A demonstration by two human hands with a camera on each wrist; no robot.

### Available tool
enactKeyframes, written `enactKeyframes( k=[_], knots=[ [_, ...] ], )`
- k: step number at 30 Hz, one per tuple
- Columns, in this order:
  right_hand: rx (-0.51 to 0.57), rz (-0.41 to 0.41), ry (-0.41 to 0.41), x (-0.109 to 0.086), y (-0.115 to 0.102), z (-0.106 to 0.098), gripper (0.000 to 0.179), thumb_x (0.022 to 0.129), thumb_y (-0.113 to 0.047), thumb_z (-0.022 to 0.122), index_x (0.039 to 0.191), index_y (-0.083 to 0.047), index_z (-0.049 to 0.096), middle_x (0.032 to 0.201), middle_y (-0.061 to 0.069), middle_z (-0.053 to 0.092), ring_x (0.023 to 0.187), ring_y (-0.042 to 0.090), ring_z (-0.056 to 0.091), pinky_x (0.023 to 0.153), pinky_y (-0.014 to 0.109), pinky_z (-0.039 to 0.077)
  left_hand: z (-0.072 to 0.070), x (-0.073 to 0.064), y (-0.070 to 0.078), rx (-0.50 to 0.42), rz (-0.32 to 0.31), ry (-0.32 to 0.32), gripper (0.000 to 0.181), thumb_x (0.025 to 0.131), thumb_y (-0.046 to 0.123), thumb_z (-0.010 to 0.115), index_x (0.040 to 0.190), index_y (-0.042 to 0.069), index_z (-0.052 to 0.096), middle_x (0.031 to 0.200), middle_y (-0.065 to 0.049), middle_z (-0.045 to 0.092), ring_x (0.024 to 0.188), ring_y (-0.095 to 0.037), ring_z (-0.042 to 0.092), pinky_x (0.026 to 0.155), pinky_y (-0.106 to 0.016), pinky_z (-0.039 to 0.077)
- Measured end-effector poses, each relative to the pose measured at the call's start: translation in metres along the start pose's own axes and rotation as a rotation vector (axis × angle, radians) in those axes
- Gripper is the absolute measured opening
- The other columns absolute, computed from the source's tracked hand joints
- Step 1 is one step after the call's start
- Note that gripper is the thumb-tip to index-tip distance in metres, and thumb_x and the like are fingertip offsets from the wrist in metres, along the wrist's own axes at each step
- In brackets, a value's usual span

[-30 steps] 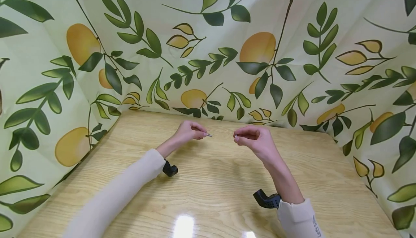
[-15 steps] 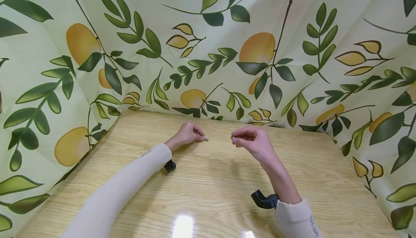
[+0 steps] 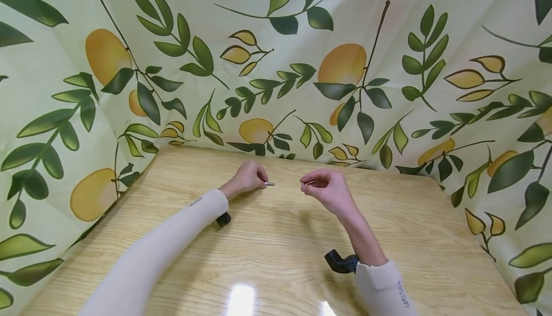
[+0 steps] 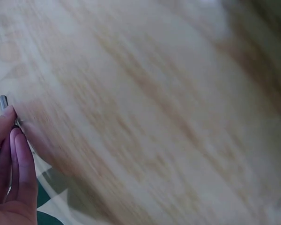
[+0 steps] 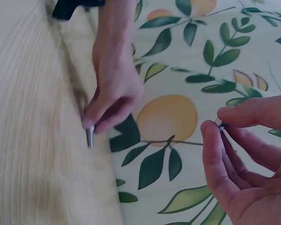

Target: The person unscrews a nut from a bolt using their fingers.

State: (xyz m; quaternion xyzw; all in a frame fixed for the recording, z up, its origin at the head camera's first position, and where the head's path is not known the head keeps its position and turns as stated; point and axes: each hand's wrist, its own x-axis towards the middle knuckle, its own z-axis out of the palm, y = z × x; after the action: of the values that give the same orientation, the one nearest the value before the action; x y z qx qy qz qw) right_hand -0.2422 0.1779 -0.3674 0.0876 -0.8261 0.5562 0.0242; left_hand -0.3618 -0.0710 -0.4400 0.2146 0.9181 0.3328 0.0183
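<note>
Thumb and fingers of my left hand [image 3: 247,177] pinch a short silver metal rod [image 3: 270,184], its free end pointing right towards the other hand. In the right wrist view the rod [image 5: 90,137] looks smooth and sticks out below the fingertips; its other end is hidden in the grip. My right hand [image 3: 329,192] pinches a small silver metal piece [image 5: 219,123] between thumb and index finger, mostly covered by the fingertips; I cannot tell its exact kind. Both hands are a short gap apart over the far part of the table.
A light wood-grain table [image 3: 276,239] lies under both arms. Cloth printed with leaves and fruit [image 3: 289,90] hangs behind it and along both sides. Black wrist-worn camera mounts [image 3: 340,262] sit near the sleeve cuffs.
My right hand has moved a little left, narrowing the gap. The left hand has drawn slightly left and lower, and more of its rod now shows than half a second ago.
</note>
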Motion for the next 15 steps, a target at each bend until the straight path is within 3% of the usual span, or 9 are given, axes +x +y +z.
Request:
enactKeyframes(
  k=[5, 8, 15],
  knots=[
    [-0.259, -0.081, 0.049, 0.013, 0.003, 0.011, 0.011, 0.088, -0.001, 0.074, 0.098, -0.003, 0.079, 0.092, 0.012, 0.079, 0.079, 0.016, 0.073, 0.069, 0.026, 0.058, 0.0, -0.003, 0.001, -0.027, -0.005, -0.006, 0.01, 0.076, 0.002, 0.087, 0.084, 0.006, 0.082, 0.084, -0.002, 0.078, 0.084, -0.015, 0.064, 0.08, -0.028, 0.049],
    [-0.393, -0.128, 0.028, 0.027, 0.007, 0.018, 0.01, 0.088, -0.002, 0.073, 0.095, -0.005, 0.079, 0.089, 0.009, 0.079, 0.079, 0.019, 0.074, 0.068, 0.029, 0.059, 0.0, -0.004, 0.001, -0.036, -0.014, -0.004, 0.011, 0.075, 0.002, 0.087, 0.084, 0.006, 0.082, 0.084, -0.002, 0.078, 0.084, -0.015, 0.064, 0.081, -0.028, 0.049],
    [-0.487, -0.1, -0.051, 0.066, 0.033, 0.038, 0.011, 0.085, -0.001, 0.071, 0.094, 0.0, 0.078, 0.088, 0.011, 0.077, 0.081, 0.022, 0.071, 0.072, 0.032, 0.058, -0.001, -0.005, -0.002, -0.018, -0.031, 0.008, 0.011, 0.077, 0.004, 0.088, 0.084, 0.01, 0.082, 0.085, 0.001, 0.078, 0.086, -0.015, 0.064, 0.085, -0.031, 0.049]
  ],
)
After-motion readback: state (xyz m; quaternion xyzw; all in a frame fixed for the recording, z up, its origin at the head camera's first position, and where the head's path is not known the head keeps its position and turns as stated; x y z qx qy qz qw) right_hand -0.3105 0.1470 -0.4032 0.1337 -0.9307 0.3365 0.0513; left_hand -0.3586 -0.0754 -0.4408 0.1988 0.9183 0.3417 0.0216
